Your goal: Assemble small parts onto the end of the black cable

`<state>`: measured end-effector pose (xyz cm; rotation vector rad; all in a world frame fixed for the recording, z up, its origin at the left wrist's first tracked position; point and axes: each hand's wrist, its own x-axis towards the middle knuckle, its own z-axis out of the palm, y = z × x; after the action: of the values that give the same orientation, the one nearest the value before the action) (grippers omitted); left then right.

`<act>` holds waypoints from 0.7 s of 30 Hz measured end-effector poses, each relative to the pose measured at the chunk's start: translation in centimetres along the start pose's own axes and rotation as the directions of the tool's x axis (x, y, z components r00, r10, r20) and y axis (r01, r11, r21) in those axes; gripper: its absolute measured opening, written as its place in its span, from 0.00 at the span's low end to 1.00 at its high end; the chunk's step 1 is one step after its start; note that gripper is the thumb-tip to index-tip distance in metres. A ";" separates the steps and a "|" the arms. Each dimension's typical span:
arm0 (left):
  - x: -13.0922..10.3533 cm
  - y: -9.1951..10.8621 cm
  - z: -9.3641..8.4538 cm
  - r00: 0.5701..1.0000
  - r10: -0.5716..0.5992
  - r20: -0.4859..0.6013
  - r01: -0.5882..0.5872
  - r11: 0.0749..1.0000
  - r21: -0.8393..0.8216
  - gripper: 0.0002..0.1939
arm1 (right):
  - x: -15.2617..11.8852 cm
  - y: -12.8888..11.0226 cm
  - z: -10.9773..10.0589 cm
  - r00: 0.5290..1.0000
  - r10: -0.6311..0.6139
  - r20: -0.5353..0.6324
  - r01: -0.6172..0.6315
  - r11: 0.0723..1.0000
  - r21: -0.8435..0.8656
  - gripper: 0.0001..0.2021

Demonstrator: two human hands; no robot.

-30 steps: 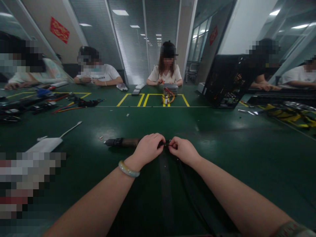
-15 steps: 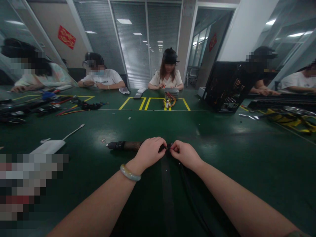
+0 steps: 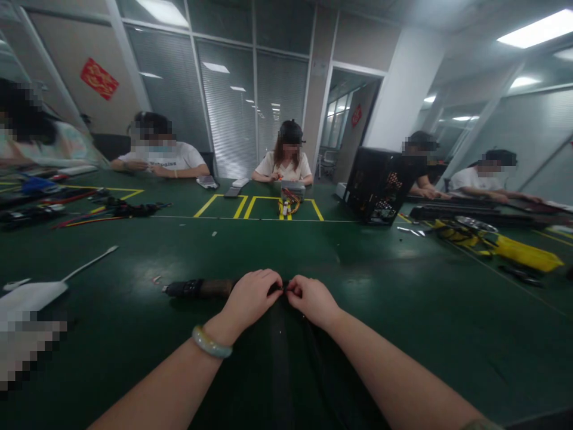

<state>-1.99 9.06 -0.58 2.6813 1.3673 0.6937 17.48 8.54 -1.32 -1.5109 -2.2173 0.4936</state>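
A dark electric screwdriver [image 3: 199, 289] lies sideways on the green table, its metal tip pointing left. My left hand [image 3: 254, 297] is closed around its rear end, a jade-like bangle [image 3: 211, 343] on the wrist. Close beside it, my right hand [image 3: 313, 300] pinches the end of a black cable [image 3: 316, 352], which runs down toward the near edge. The fingertips of both hands almost meet at the back of the screwdriver. The small joint between them is mostly hidden by my fingers.
A white adapter [image 3: 38, 297] with a short cord lies left. Loose wires [image 3: 129, 207] are farther back. A black computer case [image 3: 373, 185] stands at the back right, near a yellow tool-like object [image 3: 528, 254]. Several people sit around the table; one [image 3: 282, 167] faces me.
My view has tilted up and turned right, so the scene sits lower and farther left. Both hands keep the same grip by the screwdriver's rear end.
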 end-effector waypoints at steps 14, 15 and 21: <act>0.2 0.4 -1.1 0.996 -0.029 0.087 0.034 0.998 -0.052 0.04 | -0.1 -1.0 -1.5 0.998 0.006 0.061 -0.001 0.997 -0.073 0.08; 0.1 0.4 -1.2 0.995 -0.028 0.092 0.033 0.998 -0.056 0.04 | -0.2 -0.9 -1.4 0.998 0.001 0.059 0.002 0.999 -0.052 0.07; 0.1 0.4 -1.0 0.995 -0.042 0.087 0.048 0.997 -0.059 0.06 | -0.9 -0.7 -0.6 1.000 0.026 0.014 -0.026 0.999 0.020 0.08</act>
<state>-2.06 8.72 0.44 2.5929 1.3587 0.5986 17.58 7.46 -0.55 -1.5324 -2.1989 0.5338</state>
